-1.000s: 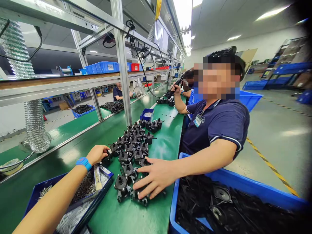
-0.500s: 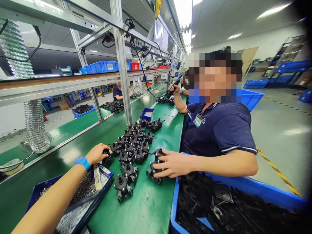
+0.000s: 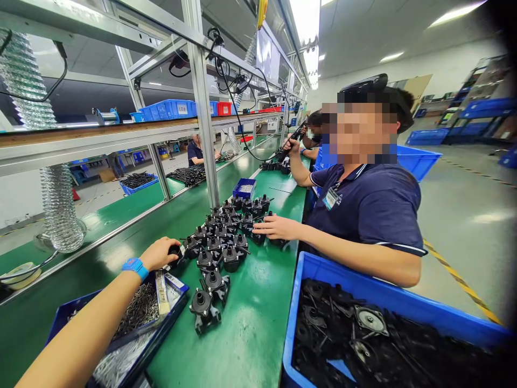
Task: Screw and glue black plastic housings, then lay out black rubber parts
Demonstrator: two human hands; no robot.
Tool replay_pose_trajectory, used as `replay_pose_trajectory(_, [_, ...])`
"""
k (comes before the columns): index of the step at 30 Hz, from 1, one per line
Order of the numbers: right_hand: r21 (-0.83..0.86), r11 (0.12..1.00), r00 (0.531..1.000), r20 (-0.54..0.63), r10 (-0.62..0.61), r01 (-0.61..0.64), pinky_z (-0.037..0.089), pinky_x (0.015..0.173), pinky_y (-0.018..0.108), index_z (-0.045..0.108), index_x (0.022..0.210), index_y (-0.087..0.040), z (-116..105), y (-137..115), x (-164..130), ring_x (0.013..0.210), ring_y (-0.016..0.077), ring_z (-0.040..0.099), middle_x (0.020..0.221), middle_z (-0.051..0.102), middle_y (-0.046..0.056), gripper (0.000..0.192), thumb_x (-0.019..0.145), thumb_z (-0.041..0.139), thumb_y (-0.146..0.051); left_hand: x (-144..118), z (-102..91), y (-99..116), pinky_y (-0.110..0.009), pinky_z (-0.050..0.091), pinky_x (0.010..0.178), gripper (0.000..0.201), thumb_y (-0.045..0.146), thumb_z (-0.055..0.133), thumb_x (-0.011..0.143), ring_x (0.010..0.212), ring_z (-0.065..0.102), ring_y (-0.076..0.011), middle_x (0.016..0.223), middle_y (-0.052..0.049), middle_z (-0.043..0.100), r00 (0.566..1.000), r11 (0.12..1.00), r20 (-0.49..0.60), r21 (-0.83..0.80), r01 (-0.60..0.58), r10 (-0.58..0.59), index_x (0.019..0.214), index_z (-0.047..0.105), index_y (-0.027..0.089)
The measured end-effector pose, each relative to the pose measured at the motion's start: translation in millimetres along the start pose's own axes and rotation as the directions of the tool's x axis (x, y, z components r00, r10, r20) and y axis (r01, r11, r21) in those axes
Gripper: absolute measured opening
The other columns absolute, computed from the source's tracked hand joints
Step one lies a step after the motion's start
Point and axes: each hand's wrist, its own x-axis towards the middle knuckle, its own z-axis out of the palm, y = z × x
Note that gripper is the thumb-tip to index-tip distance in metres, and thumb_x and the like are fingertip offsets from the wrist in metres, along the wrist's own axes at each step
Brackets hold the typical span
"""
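My left hand (image 3: 161,253), with a blue band on the wrist, reaches to the left end of the assemblies. Its fingers are curled round a black part (image 3: 176,252), mostly covered by the hand. Close by on the right stand several black motor-like assemblies (image 3: 213,245) in rows, each with a raised round centre. Two of them, one a black assembly (image 3: 202,305), sit nearest me. Below my wrist lies a blue tray (image 3: 177,299) of screws (image 3: 139,312). My right hand is out of view.
A co-worker (image 3: 363,210) at the right rests one hand (image 3: 278,227) on assemblies and holds a black tool (image 3: 297,134) in the other. A blue bin (image 3: 297,328) of black parts stands beside the green bench (image 3: 246,334). A metal post (image 3: 204,118) rises behind.
The co-worker's hand has moved away from me along the bench, taking the nearby assemblies with it towards the others. My left hand stays almost in place on the black part.
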Motion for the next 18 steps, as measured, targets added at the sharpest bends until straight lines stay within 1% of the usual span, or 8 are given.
replay_pose_trajectory(2, [0.042, 0.998, 0.999, -0.001, -0.046, 0.046, 0.054, 0.102, 0.041, 0.081, 0.093, -0.031, -9.0, -0.4, 3.9, 0.114, 0.0248, 0.072, 0.1, 0.08, -0.009, 0.028, 0.067, 0.087, -0.04, 0.3, -0.1, 1.4, -0.053, 0.052, 0.105, 0.037, 0.034, 0.069, 0.097, 0.119, 0.062, -0.0275, 0.131, -0.011, 0.063, 1.0, 1.0, -0.001, 0.003, 0.003, -0.003, 0.13, 0.061, 0.019])
replay_pose_trajectory(4, [0.089, 0.992, 0.996, -0.019, -0.086, 0.087, 0.054, 0.104, 0.046, 0.079, 0.1, -0.022, -15.6, -7.3, 3.4, 0.111, 0.0252, 0.072, 0.103, 0.08, -0.001, 0.034, 0.078, 0.081, -0.049, 0.7, -0.3, 3.0, -0.052, 0.053, 0.104, 0.036, 0.034, 0.068, 0.097, 0.118, 0.063, -0.0272, 0.13, -0.01, 0.064, 1.0, 1.0, -0.003, 0.007, 0.006, -0.006, 0.129, 0.062, 0.019])
replay_pose_trajectory(6, [0.136, 0.984, 0.993, -0.042, -0.114, 0.119, 0.057, 0.097, 0.044, 0.076, 0.103, -0.02, -19.3, -18.8, -0.1, 0.104, 0.0226, 0.073, 0.104, 0.08, 0.005, 0.038, 0.086, 0.074, -0.055, 1.1, -0.5, 4.7, -0.052, 0.053, 0.103, 0.036, 0.035, 0.068, 0.097, 0.117, 0.063, -0.0269, 0.129, -0.01, 0.064, 1.0, 1.0, -0.005, 0.011, 0.008, -0.008, 0.129, 0.062, 0.019])
replay_pose_trajectory(10, [0.2, 0.968, 0.986, -0.084, -0.141, 0.155, 0.059, 0.089, 0.037, 0.075, 0.099, -0.018, -9.6, -45.4, -14.6, 0.089, 0.0184, 0.074, 0.094, 0.079, 0.003, 0.038, 0.095, 0.065, -0.054, 1.3, -0.7, 7.4, -0.051, 0.054, 0.102, 0.036, 0.036, 0.068, 0.097, 0.116, 0.064, -0.0267, 0.127, -0.01, 0.065, 1.0, 1.0, -0.007, 0.022, 0.016, -0.016, 0.128, 0.062, 0.018])
replay_pose_trajectory(12, [0.219, 0.96, 0.979, -0.141, -0.148, 0.177, 0.059, 0.092, 0.043, 0.074, 0.104, -0.016, 8.2, -56.9, -24.3, 0.094, 0.0206, 0.073, 0.097, 0.078, 0.004, 0.041, 0.095, 0.066, -0.056, 1.3, -0.6, 8.4, -0.052, 0.054, 0.102, 0.037, 0.036, 0.068, 0.097, 0.116, 0.064, -0.0268, 0.128, -0.01, 0.064, 1.0, 0.999, -0.008, 0.027, 0.024, -0.024, 0.129, 0.062, 0.018])
replay_pose_trajectory(14, [0.228, 0.953, 0.965, -0.214, -0.149, 0.198, 0.057, 0.097, 0.047, 0.073, 0.111, -0.019, 35.7, -65.8, -33.1, 0.105, 0.0228, 0.071, 0.108, 0.078, 0.006, 0.044, 0.093, 0.067, -0.058, 1.3, -0.4, 8.9, -0.052, 0.054, 0.102, 0.039, 0.037, 0.068, 0.097, 0.116, 0.063, -0.0271, 0.129, -0.011, 0.064, 0.999, 0.999, -0.011, 0.03, 0.035, -0.034, 0.131, 0.06, 0.019])
replay_pose_trajectory(16, [0.226, 0.953, 0.953, -0.269, -0.139, 0.203, 0.056, 0.1, 0.05, 0.07, 0.121, -0.018, 71.8, -71.7, -38.6, 0.112, 0.024, 0.069, 0.119, 0.075, 0.009, 0.05, 0.093, 0.065, -0.06, 1.5, -0.2, 9.2, -0.052, 0.054, 0.101, 0.042, 0.038, 0.067, 0.098, 0.116, 0.063, -0.0273, 0.131, -0.011, 0.063, 0.999, 0.998, -0.016, 0.032, 0.046, -0.045, 0.134, 0.059, 0.019])
replay_pose_trajectory(18, [0.216, 0.96, 0.95, -0.293, -0.11, 0.178, 0.058, 0.097, 0.05, 0.066, 0.131, -0.021, 114.6, -74.6, -40.0, 0.116, 0.0266, 0.068, 0.123, 0.072, 0.008, 0.052, 0.092, 0.067, -0.055, 1.7, 0.2, 9.2, -0.052, 0.054, 0.101, 0.044, 0.039, 0.067, 0.098, 0.117, 0.063, -0.0275, 0.132, -0.011, 0.062, 0.998, 0.998, -0.02, 0.034, 0.056, -0.055, 0.136, 0.058, 0.019])
